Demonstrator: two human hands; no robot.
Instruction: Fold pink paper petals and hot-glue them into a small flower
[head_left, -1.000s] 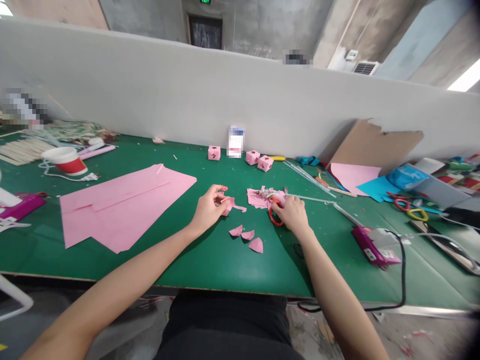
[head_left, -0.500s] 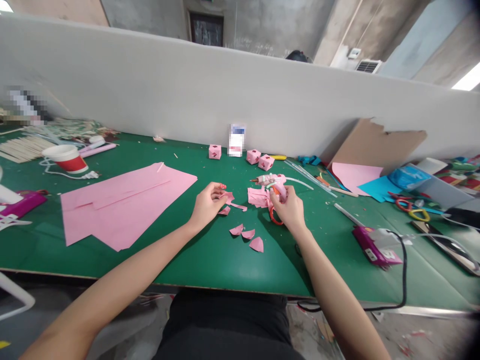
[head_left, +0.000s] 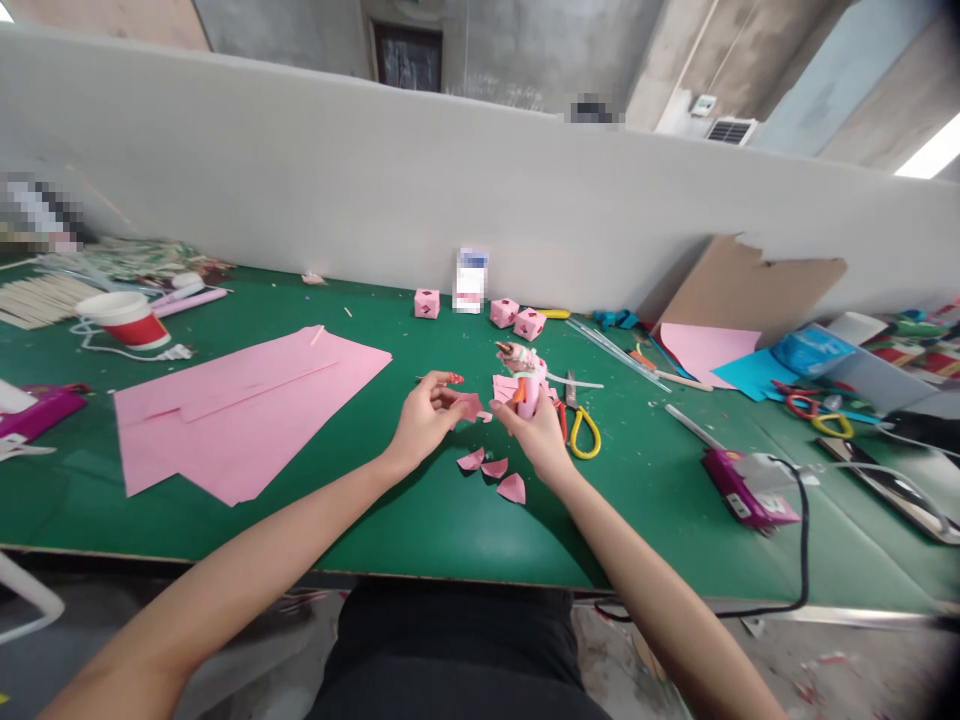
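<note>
My right hand (head_left: 538,432) is wrapped round the handle of a pink hot glue gun (head_left: 528,366), its nozzle tilted up and to the left. A white glue stick (head_left: 581,383) sticks out of its back. Between the fingertips of my left hand (head_left: 427,420) is a small piece of pink paper (head_left: 469,407). Several cut pink paper pieces (head_left: 495,468) lie on the table just in front of my hands. Behind the glue gun lies a larger pink paper piece (head_left: 503,387), partly hidden. Scissors with yellow and red handles (head_left: 586,436) rest beside my right hand.
Folded pink paper cubes (head_left: 427,304) stand near the white partition (head_left: 300,180). A large pink sheet (head_left: 225,420) lies at left, near a paper cup (head_left: 124,322). At right are a purple power strip (head_left: 750,490), a phone (head_left: 889,488) and cardboard (head_left: 750,295).
My right hand has moved left with the glue gun, which has turned upward, uncovering the scissors. My left hand has shifted slightly right and down with the paper piece.
</note>
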